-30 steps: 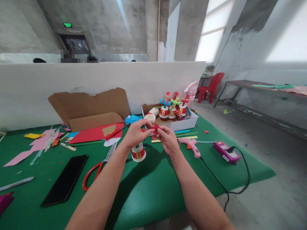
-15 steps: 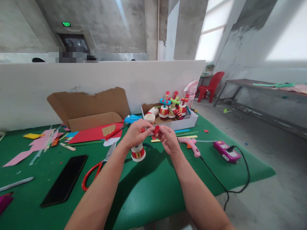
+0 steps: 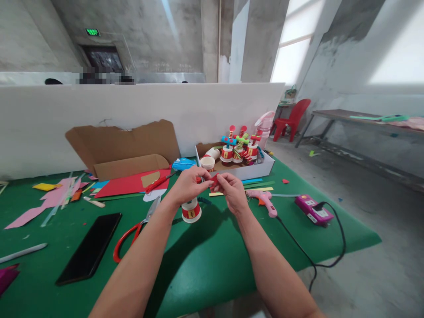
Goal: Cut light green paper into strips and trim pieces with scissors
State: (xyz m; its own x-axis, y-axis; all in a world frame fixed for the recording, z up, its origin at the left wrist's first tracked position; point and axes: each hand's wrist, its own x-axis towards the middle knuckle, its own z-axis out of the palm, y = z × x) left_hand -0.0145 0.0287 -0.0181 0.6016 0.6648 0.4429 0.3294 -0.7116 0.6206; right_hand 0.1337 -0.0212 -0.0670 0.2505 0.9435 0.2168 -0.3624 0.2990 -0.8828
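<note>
Pinching a small red paper piece [image 3: 214, 180] between the fingertips of the left hand [image 3: 189, 183] and the right hand [image 3: 234, 192], with both narrowed tightly around it and close together above the green table [image 3: 205, 278]. Cannot tell exactly how the paper is folded. Have a red-banded white cup [image 3: 191, 213] standing wide end down just nearer than the left hand and partly covered by it, with a dark ridged strip [image 3: 204, 201] reaching out to the right. To the left and nearer, see red-handled scissors [image 3: 142, 224] and then a black phone [image 3: 90, 247] lying flat. To the right of the right hand, see a pink glue gun [image 3: 269, 205] lying near a purple power socket [image 3: 313, 210], with a black cord [image 3: 296, 244] running toward the near edge. Beyond the hands, see a white box [image 3: 247, 171] holding several cup figures [image 3: 227, 153]. On the far left, see a red sheet [image 3: 121, 185] lying in front of brown cardboard [image 3: 132, 141].
</note>
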